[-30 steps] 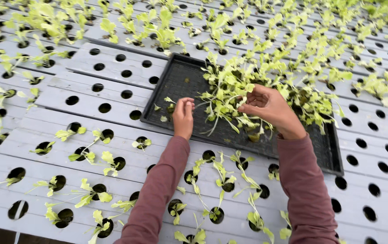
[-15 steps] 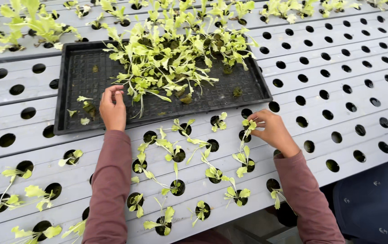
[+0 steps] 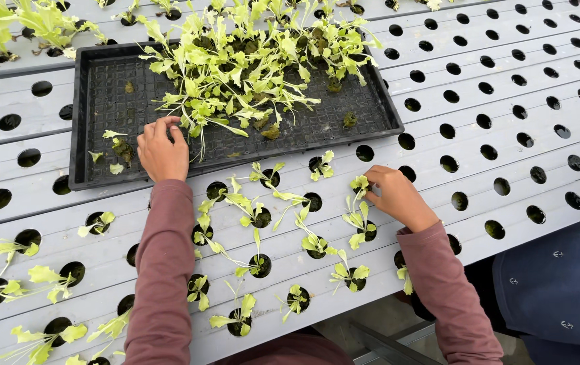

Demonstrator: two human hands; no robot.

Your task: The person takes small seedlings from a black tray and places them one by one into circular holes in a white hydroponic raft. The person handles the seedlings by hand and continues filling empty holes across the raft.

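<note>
A black seedling tray (image 3: 80,115) lies on grey channels with round holes (image 3: 506,122). A heap of pale green seedlings (image 3: 249,67) fills its far half. My left hand (image 3: 163,149) rests on the tray's near part, fingers curled by a loose seedling, and whether it grips anything I cannot tell. My right hand (image 3: 398,196) is at a hole in the near channel, fingertips pinching a small seedling (image 3: 359,184) set into that hole. Seedlings (image 3: 256,216) stand in several holes between my arms.
More planted seedlings (image 3: 26,277) fill holes at the near left and along the far left (image 3: 26,20). Many holes to the right stand bare. A person's dark blue clothing (image 3: 560,284) shows at the lower right, below the channels' edge.
My right hand went from the seedling heap in the tray down to the near channel and now sets a seedling at a hole. The view shifted right. My left hand stayed on the tray.
</note>
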